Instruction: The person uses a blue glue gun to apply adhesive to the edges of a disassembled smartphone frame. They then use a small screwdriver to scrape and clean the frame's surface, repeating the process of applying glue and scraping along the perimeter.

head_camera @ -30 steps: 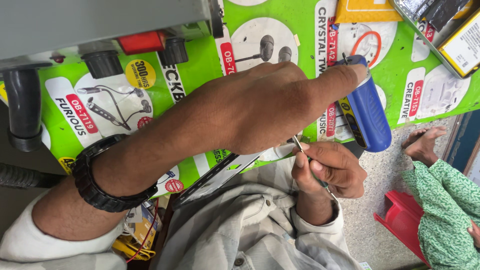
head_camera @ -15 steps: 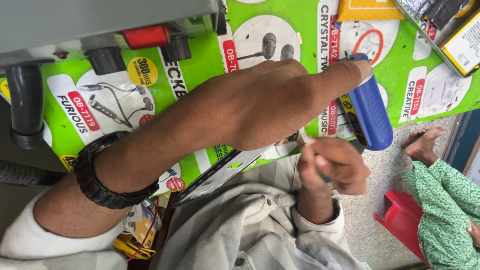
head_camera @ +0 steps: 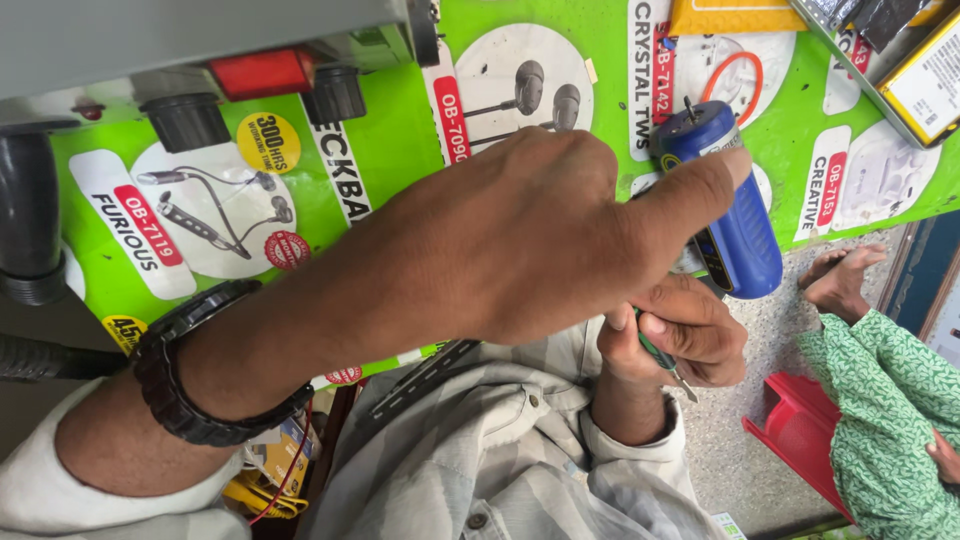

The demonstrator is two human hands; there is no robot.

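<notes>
My left hand point(head_camera: 520, 240), with a black watch point(head_camera: 195, 385) on its wrist, reaches across the middle of the view. It grips a blue cylinder-shaped device point(head_camera: 740, 235), with one finger laid along the top end, where small metal pins stick out. Just below it, my right hand point(head_camera: 690, 335) is closed around a thin screwdriver point(head_camera: 680, 382) with a green handle. The metal tip pokes out of the fist toward the lower right. Both hands sit over a green printed sheet point(head_camera: 400, 170) showing earphones. The left hand hides the lower end of the cylinder.
A grey machine point(head_camera: 200, 50) with black knobs and a red switch stands at the top left. A tray with a yellow box point(head_camera: 925, 85) lies at the top right. On the right, another person's bare foot point(head_camera: 840, 280) and green patterned garment point(head_camera: 890, 400) are beside a red stool point(head_camera: 800, 440).
My right hand has risen closer under the left hand, and the screwdriver is now tucked deeper in the fist. The left hand and cylinder have barely shifted.
</notes>
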